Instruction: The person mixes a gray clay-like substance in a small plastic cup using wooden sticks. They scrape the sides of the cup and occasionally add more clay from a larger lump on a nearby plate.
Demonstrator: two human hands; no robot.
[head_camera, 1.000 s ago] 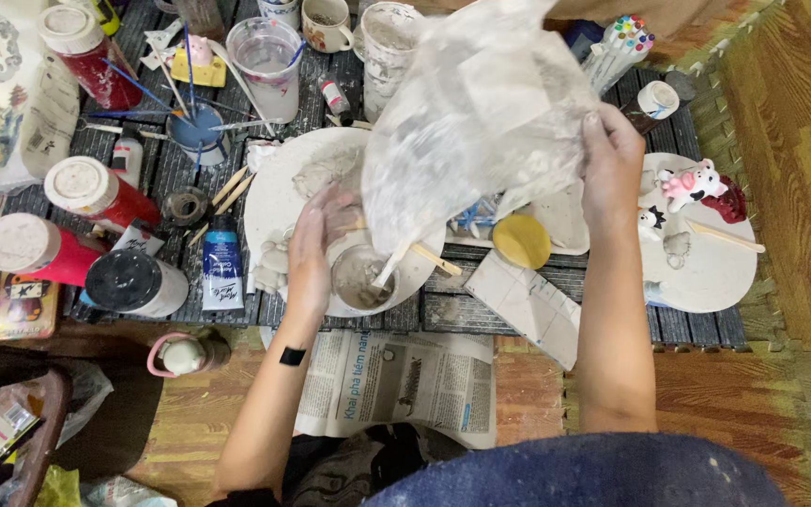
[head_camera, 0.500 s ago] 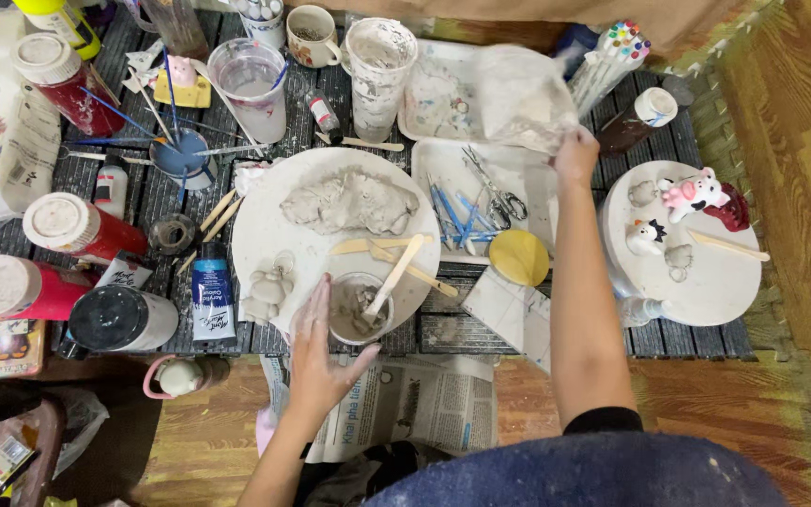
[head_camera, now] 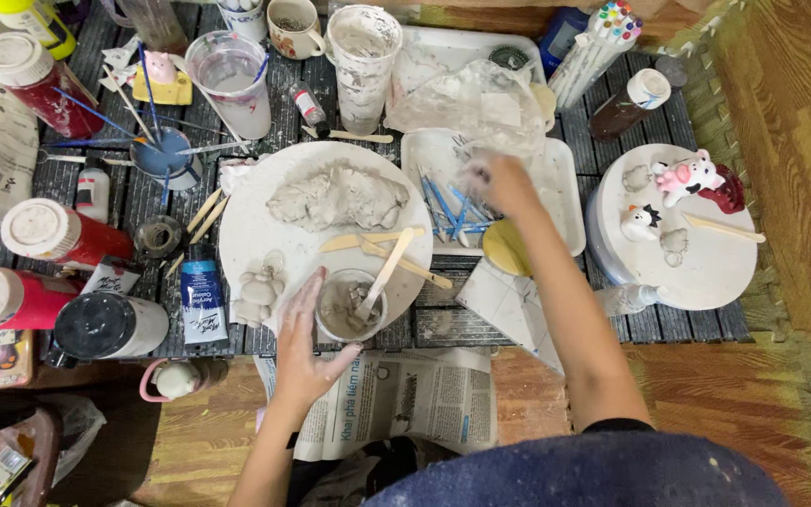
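Left hand (head_camera: 307, 352): fingers spread, palm down, at the near edge of the dark slatted mat (head_camera: 668, 324), fingertips just beside a small clay-smeared cup (head_camera: 349, 308) without gripping it. Cup: stands on the near rim of the round white board (head_camera: 246, 221), a flat wooden stick (head_camera: 385, 272) leaning in it. Clay lump (head_camera: 338, 194): grey, at the board's middle; small clay figure (head_camera: 257, 291) at the board's near-left rim. Right hand (head_camera: 497, 180): blurred, over the white tray (head_camera: 565, 188) of blue-handled tools (head_camera: 443, 202), right of the board; whether the fingers pinch anything cannot be told. Crumpled clear plastic bag (head_camera: 476, 99): at the tray's far end. Second round board (head_camera: 706, 272): toward the mat's right edge, bearing small painted figurines (head_camera: 687, 176). Newspaper (head_camera: 424, 394): on the wooden floor, just off the mat's near edge.
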